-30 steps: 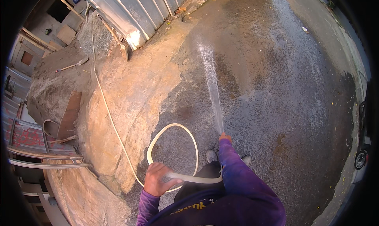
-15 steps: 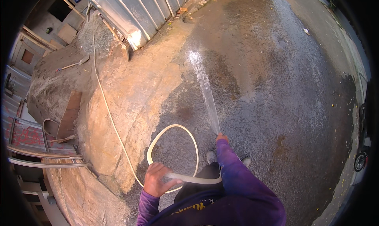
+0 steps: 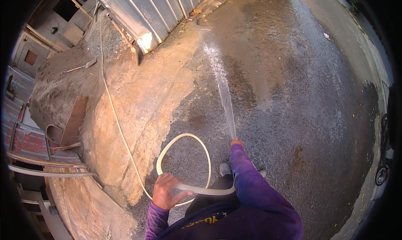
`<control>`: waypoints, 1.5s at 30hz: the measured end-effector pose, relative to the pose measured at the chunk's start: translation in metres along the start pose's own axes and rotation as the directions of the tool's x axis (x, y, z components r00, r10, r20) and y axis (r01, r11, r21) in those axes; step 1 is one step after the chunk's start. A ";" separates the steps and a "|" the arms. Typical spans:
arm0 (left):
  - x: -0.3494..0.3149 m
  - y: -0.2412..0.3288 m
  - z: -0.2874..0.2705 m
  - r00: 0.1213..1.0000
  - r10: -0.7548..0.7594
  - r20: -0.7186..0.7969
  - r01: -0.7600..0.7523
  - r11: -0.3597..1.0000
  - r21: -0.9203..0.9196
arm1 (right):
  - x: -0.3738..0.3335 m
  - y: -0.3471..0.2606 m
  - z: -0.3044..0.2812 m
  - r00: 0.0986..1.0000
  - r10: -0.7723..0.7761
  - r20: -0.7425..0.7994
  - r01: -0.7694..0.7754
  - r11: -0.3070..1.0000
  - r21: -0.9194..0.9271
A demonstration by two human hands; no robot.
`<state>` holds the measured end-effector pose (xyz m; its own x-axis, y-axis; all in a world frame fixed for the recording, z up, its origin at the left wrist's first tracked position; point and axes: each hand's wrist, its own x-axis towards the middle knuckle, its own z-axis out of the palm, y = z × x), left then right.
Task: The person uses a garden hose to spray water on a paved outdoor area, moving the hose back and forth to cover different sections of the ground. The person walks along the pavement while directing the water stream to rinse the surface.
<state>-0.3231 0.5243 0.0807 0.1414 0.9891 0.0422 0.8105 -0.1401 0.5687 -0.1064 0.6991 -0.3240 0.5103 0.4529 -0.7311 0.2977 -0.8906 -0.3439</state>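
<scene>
A pale cream hose (image 3: 209,191) runs across the front of my body, and my left hand (image 3: 166,191) is closed around it at the lower middle. From there the hose loops over the wet asphalt and trails off to the far left. My right hand (image 3: 237,142), arm stretched forward, grips the hose end; the fingers hide most of it. A white jet of water (image 3: 225,93) shoots away from that hand and breaks into spray toward the far side. Under the right arm my shoe (image 3: 225,169) shows on the wet ground.
Corrugated metal sheeting (image 3: 153,11) stands at the far left. A shovel (image 3: 79,67) lies on a sand heap (image 3: 54,89), beside a leaning board (image 3: 75,120). Tan concrete (image 3: 134,101) borders the wet asphalt (image 3: 289,127). A parked vehicle's wheel (image 3: 381,175) shows at the right edge.
The water jet has shifted slightly, and its spray looks more spread out and thinner at the far end. Both hands keep their hold on the hose, and the view has moved a little.
</scene>
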 end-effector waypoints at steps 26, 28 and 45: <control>0.006 0.003 0.000 0.999 0.000 0.041 0.000 1.000 -0.002 | -0.010 0.044 -0.014 0.998 0.042 0.055 -0.037 0.995 -0.089; 0.009 0.004 0.002 0.998 0.017 0.054 -0.017 1.000 -0.005 | -0.002 0.079 -0.012 0.997 0.066 0.045 -0.062 0.994 -0.088; 0.028 0.012 0.007 0.990 0.090 0.110 -0.087 0.996 -0.034 | 0.021 0.036 -0.049 0.997 0.065 -0.032 -0.064 0.997 0.041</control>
<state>-0.3052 0.5503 0.0833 0.2756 0.9613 0.0031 0.7755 -0.2242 0.5902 -0.0456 0.6789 -0.3222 0.5544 0.3948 -0.7326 0.2307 -0.9187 -0.3205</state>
